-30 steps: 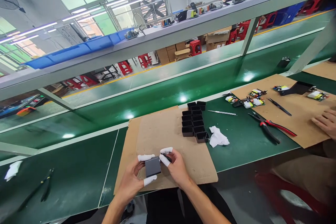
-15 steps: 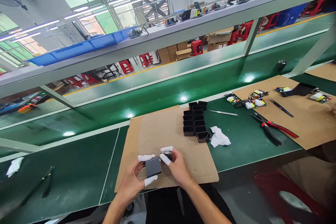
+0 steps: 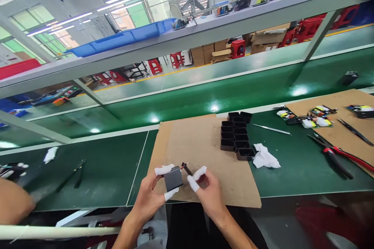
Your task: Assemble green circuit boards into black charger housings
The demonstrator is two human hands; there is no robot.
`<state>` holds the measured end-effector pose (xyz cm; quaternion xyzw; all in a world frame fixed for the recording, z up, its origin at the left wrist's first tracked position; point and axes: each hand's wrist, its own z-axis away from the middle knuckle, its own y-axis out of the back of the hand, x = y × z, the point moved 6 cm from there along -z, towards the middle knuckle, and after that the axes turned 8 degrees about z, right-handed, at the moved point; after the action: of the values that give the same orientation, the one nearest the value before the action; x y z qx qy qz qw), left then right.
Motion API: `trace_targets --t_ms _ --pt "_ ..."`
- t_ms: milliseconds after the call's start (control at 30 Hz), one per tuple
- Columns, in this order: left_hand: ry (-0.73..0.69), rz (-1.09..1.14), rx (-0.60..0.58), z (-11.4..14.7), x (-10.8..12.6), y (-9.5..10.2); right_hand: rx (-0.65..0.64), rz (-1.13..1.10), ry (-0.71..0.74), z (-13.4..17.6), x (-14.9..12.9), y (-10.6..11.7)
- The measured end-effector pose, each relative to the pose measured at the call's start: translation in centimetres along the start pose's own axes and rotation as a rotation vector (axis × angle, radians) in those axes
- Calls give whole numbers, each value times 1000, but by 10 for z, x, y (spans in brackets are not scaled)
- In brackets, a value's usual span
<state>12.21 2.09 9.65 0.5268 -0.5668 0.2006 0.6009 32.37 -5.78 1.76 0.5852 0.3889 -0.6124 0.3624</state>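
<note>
Left hand [image 3: 150,191] grips grey box [image 3: 173,179]; right hand [image 3: 212,192] has drawn back, baring black wired piece [image 3: 187,169] between; right grip unclear.

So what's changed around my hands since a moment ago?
Your right hand has drawn rightward from the grey box, exposing more of the black part beside it; whether your fingers still touch that part is unclear. The view swung left. Your left hand still holds the box; the black cups and white tissue stayed put.

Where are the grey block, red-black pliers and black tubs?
Grey block [image 3: 173,179]: head view, middle of broad face.
Red-black pliers [image 3: 336,163]: head view, black handle.
Black tubs [image 3: 227,148]: head view, front wall of one.
</note>
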Motion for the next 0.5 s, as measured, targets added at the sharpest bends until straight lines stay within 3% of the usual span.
trace_targets --t_ms 67,233,367,500 --pt "-34 -42 20 4 5 2 29 20 -67 1 3 -3" --pt "-60 -116 73 16 -5 -4 -220 -163 -219 5 15 -27" --pt "-66 -113 53 25 -17 -13 -294 -226 -266 3 17 -27" --pt "-110 -84 7 29 -10 -19 -390 -179 -273 1 12 -18"
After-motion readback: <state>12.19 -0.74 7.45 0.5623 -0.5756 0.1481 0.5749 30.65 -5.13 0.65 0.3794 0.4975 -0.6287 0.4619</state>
